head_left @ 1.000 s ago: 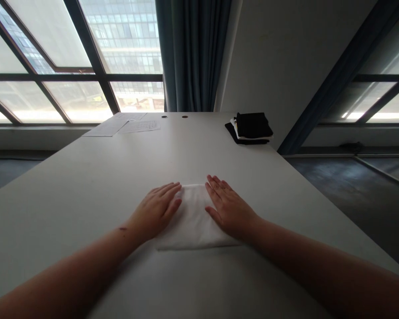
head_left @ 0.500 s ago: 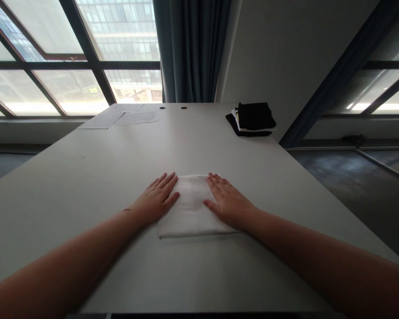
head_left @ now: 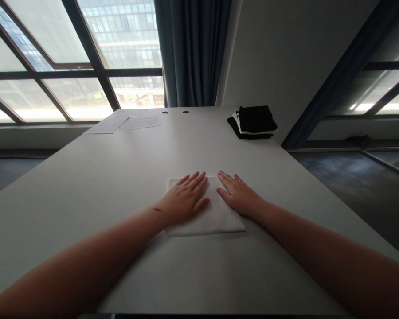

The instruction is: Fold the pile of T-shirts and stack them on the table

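A folded white cloth (head_left: 216,219) lies flat on the white table (head_left: 119,173), near the middle of the view. My left hand (head_left: 186,199) rests palm down on the cloth's left and middle part, fingers spread and pointing away from me. Over the cloth's right edge is my right hand (head_left: 241,195), palm down, its fingers apart and its thumb toward the middle. Neither hand grips anything. Part of the cloth is hidden under both hands.
A stack of folded dark and white cloths (head_left: 254,122) sits at the table's far right. Sheets of paper (head_left: 109,122) lie at the far left corner. Two round holes are near the far edge. Beyond stand a blue curtain (head_left: 193,53) and windows.
My left hand has moved right, from the cloth's left edge to over its middle. My right hand has shifted slightly right. The cloth now appears a little further right.
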The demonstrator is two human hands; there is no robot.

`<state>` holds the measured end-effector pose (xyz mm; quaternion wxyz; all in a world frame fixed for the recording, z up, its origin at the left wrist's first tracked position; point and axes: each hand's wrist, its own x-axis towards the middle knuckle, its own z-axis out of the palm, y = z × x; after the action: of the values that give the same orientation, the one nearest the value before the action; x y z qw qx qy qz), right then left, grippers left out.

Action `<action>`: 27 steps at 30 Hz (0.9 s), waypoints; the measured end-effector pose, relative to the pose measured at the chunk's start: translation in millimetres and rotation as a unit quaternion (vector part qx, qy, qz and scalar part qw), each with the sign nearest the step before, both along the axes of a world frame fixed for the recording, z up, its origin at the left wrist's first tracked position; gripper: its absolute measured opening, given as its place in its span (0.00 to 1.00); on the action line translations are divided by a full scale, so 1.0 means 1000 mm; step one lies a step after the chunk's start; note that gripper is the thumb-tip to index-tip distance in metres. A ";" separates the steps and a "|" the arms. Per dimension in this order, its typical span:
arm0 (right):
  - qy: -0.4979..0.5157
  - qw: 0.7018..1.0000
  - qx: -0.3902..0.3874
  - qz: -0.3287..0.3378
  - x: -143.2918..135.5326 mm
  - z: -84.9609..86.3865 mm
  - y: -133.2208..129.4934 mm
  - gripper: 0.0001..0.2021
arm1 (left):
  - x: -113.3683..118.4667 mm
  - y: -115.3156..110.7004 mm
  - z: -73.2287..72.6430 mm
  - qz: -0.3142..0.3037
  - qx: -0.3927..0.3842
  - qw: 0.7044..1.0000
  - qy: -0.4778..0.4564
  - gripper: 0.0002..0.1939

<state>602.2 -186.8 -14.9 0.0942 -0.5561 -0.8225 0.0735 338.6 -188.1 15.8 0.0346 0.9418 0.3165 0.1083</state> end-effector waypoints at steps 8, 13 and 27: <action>-0.020 1.000 -0.008 0.014 0.017 -0.005 0.005 0.37 | 0.007 0.006 -0.020 0.069 0.004 0.997 0.031 0.37; -0.018 1.000 -0.003 0.008 0.014 -0.006 0.003 0.37 | -0.008 0.005 -0.020 0.072 -0.009 0.997 0.010 0.37; 0.196 0.980 0.007 -0.021 0.019 0.010 0.012 0.12 | -0.022 0.014 -0.007 0.101 -0.039 0.994 -0.020 0.30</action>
<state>620.8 -174.5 -4.5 0.2595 -0.5474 -0.7765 0.1732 316.2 -173.7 8.7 0.0663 0.9008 0.4127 0.1173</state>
